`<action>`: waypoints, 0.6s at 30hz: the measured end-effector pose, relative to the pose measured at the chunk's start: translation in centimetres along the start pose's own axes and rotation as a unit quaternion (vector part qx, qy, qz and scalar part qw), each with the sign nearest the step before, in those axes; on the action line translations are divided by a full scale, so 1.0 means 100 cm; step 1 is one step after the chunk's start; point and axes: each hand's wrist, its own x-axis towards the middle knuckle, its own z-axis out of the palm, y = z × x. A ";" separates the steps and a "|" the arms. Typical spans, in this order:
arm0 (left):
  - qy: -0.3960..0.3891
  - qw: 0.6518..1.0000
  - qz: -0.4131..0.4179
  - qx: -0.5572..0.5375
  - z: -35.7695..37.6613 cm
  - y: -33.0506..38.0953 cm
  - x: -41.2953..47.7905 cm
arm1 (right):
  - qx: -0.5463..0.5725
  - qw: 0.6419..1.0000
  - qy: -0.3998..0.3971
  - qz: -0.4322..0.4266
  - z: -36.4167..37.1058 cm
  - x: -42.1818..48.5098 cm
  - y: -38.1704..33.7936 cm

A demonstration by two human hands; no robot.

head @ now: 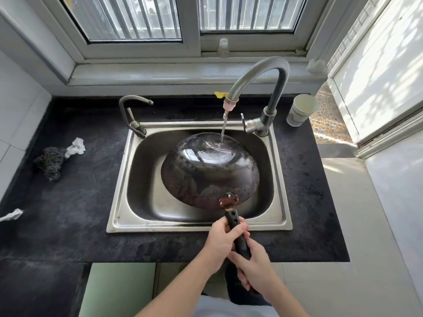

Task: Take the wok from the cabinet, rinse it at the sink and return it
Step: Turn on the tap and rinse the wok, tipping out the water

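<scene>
Dark counter (pixel 68 202) under a window: your wok (pixel 210 170) is mid-rinse in the sink (pixel 119 202).

You have it turned bottom-up over the basin, the stream from the tall faucet (pixel 258 72) striking its outer shell. Your left hand (pixel 223 239) and right hand (pixel 254 268) both wrap the black handle (pixel 232 219), left nearer the bowl. Fetching looks done; I judge the rinse is underway. Whether the inside is washed can't be told, and shutting off the water and returning the wok remain.
</scene>
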 end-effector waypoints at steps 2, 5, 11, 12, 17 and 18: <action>0.008 1.000 0.005 0.020 0.001 -0.003 -0.001 | 0.013 1.000 0.003 0.002 0.002 -0.002 0.002; -0.005 0.999 0.015 0.044 0.001 -0.006 0.000 | 0.032 0.999 0.015 0.008 0.007 -0.006 0.004; -0.011 0.997 0.034 0.071 0.003 -0.004 -0.004 | -0.029 0.997 0.065 0.016 0.017 -0.011 0.001; -0.017 0.997 0.036 0.070 0.002 -0.004 -0.004 | -0.049 0.995 0.082 0.017 0.019 -0.012 0.001; -0.032 0.997 0.028 0.067 0.001 -0.004 -0.003 | -0.123 0.979 0.162 0.026 0.030 -0.010 -0.003; -0.035 0.997 0.029 0.066 0.002 -0.004 -0.003 | -0.126 0.976 0.178 0.026 0.032 -0.009 -0.005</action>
